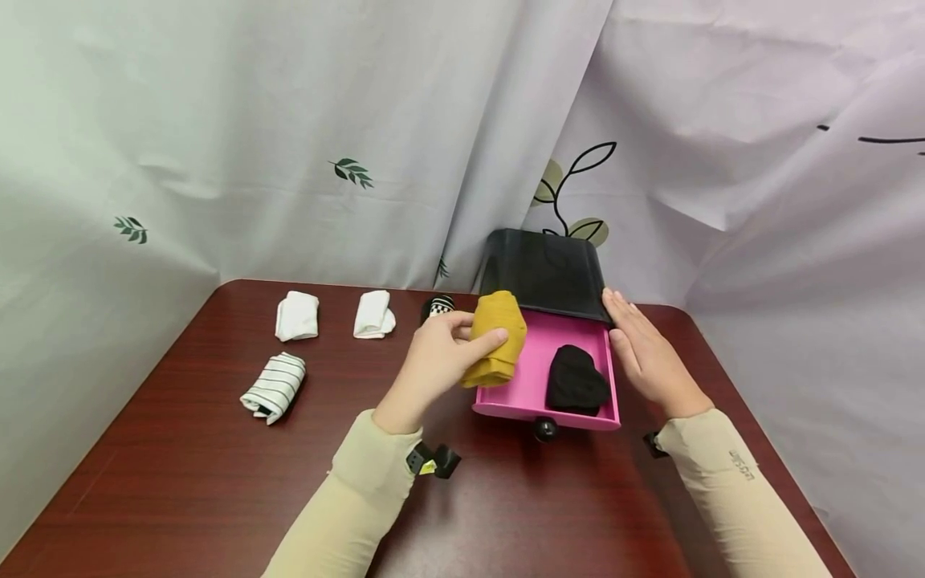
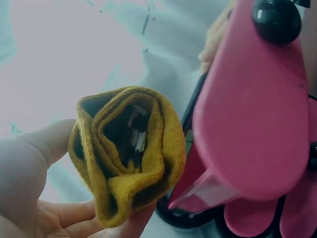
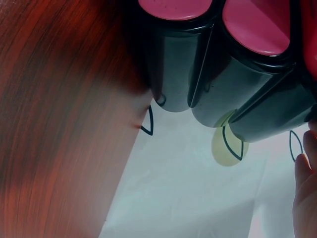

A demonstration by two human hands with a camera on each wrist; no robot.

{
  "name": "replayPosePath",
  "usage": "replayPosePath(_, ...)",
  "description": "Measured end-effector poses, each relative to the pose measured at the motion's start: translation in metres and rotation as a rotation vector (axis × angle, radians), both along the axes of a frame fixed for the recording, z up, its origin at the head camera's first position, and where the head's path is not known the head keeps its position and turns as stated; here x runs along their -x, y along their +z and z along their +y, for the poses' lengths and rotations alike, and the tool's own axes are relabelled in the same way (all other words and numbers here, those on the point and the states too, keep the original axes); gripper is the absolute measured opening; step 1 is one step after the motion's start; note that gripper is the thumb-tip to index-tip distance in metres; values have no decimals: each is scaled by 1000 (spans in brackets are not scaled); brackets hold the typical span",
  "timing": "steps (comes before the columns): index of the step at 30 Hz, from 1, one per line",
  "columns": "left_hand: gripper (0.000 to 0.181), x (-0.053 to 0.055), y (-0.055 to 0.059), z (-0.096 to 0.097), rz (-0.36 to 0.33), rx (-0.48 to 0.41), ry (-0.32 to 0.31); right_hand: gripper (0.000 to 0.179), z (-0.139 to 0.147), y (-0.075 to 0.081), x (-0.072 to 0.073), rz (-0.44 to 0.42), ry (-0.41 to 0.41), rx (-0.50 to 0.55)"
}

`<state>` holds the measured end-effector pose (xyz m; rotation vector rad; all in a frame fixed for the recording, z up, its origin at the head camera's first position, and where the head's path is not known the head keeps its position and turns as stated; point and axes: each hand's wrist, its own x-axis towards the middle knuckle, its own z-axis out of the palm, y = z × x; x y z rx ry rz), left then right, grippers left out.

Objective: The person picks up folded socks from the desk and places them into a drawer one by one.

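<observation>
My left hand [image 1: 442, 357] pinches a rolled mustard-yellow sock [image 1: 499, 341] between thumb and fingers, just over the left side of an open pink drawer [image 1: 520, 349]. In the left wrist view the sock's coiled end [image 2: 129, 153] faces the camera, beside the pink drawer front. Inside the drawer, on the right, lies a folded black sock [image 1: 576, 379]. The fingers of my right hand [image 1: 650, 353] lie straight against the right side of the black drawer cabinet [image 1: 545, 273]; the right wrist view catches only part of that hand [image 3: 306, 191] at its edge.
Two folded white socks [image 1: 297, 315] [image 1: 372, 314] and a striped rolled sock [image 1: 275, 387] lie on the left of the brown table [image 1: 181, 449]. A black-and-white patterned sock [image 1: 439, 305] is partly hidden behind my left hand. A curtain [image 1: 289, 144] hangs behind the table.
</observation>
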<state>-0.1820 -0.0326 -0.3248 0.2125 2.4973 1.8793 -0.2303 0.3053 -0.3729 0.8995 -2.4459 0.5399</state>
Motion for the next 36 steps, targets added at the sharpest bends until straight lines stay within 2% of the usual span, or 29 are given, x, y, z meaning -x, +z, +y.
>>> replayPosePath(7, 52, 0, -2, 22, 47, 56, 14, 52, 0, 0, 0, -7, -6, 5)
replayPosePath(13, 48, -5, -4, 38, 154, 252, 41, 54, -1, 0, 1, -6, -4, 3)
replayPosePath(20, 41, -5, -7, 47, 212, 448, 63, 55, -1, 1, 2, -15, -4, 3)
replayPosePath(23, 34, -5, -8, 49, 275, 509, 77, 54, -1, 1, 3, -13, -3, 0)
replayPosePath(28, 28, -6, -10, 51, 427, 603, 103, 54, 0, 1, 2, -10, -8, -6)
replayPosePath(31, 27, -6, -10, 52, 535, 636, 61, 54, 0, 1, 1, -10, -9, -2)
replayPosePath(34, 30, -6, -10, 53, 638, 655, -32, 54, 1, 1, 0, -10, -9, 4)
replayPosePath(36, 32, -6, -11, 52, 681, 682, -91, 54, 1, 1, 0, -13, -8, 4)
